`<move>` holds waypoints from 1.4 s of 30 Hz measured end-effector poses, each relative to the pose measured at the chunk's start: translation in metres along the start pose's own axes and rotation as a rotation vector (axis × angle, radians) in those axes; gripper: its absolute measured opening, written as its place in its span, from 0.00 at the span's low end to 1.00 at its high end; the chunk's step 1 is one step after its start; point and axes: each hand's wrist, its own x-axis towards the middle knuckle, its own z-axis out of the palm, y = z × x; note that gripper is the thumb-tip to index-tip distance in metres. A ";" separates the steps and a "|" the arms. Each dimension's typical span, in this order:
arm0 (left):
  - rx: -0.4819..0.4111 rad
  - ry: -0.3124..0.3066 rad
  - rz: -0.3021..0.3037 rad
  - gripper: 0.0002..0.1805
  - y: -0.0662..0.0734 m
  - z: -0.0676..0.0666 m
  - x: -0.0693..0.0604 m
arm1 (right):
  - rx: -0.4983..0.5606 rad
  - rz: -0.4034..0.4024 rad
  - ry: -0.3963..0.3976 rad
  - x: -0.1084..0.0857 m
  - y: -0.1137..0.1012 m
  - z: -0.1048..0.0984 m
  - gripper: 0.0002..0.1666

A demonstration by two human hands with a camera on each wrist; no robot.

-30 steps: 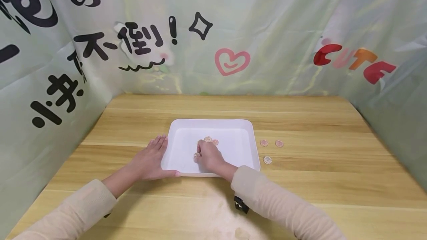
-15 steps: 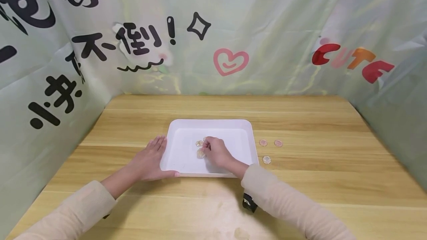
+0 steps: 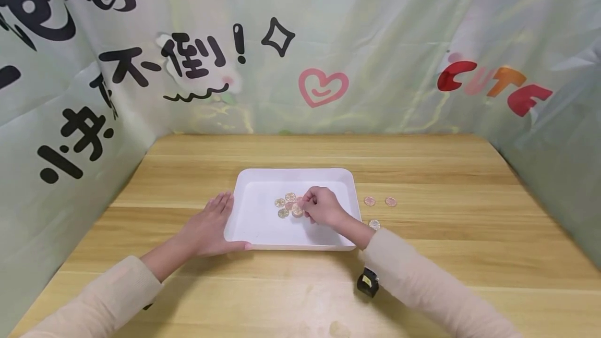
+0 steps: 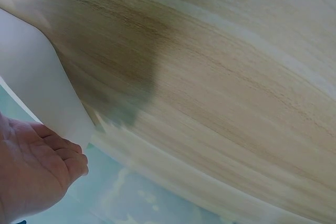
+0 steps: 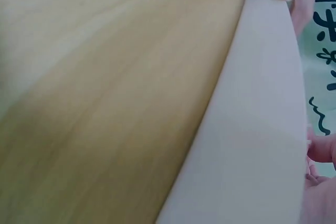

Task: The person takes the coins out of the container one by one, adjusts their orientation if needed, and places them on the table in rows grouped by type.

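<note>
A white tray (image 3: pixel 263 233) lies on the wooden table. My left hand (image 3: pixel 208 228) rests against its left front corner, with fingers lying straight along the side and the thumb on the front rim. In the left wrist view the left hand (image 4: pixel 42 166) shows its palm beside the tray wall (image 4: pixel 47 72). Inside the tray several coins (image 3: pixel 283 213) lie in a loose cluster. Over the tray, my right hand (image 3: pixel 324 206) has curled fingers and pinches a coin (image 3: pixel 297 211) at the cluster's right edge. The right wrist view shows mostly the tray's outer wall (image 5: pixel 247 114).
Two copper-coloured coins (image 3: pixel 391 202) and a silvery coin (image 3: pixel 374 224) lie on the table (image 3: pixel 446 223) to the right of the tray. A printed cloth (image 3: pixel 375 56) encloses the back and sides.
My right hand has moved to the right across the tray, uncovering more of the coins there. A coin lies at the cluster's lower left where the hand was. The left hand stays in place.
</note>
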 end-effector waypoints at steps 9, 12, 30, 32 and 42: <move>-0.008 -0.004 -0.005 0.62 0.000 0.000 0.001 | 0.073 0.051 -0.011 -0.008 0.008 -0.025 0.08; -0.009 -0.008 -0.006 0.62 0.001 0.000 0.000 | 0.100 0.065 -0.019 -0.012 0.012 -0.033 0.07; -0.013 -0.001 0.004 0.62 -0.001 0.001 -0.001 | 0.122 0.092 -0.007 -0.036 0.037 -0.085 0.08; -0.018 -0.005 -0.001 0.63 -0.001 0.001 -0.001 | 0.124 0.089 -0.004 -0.040 0.042 -0.090 0.08; -0.028 -0.003 -0.004 0.62 0.000 0.001 -0.001 | 0.069 0.145 0.037 -0.056 0.072 -0.120 0.09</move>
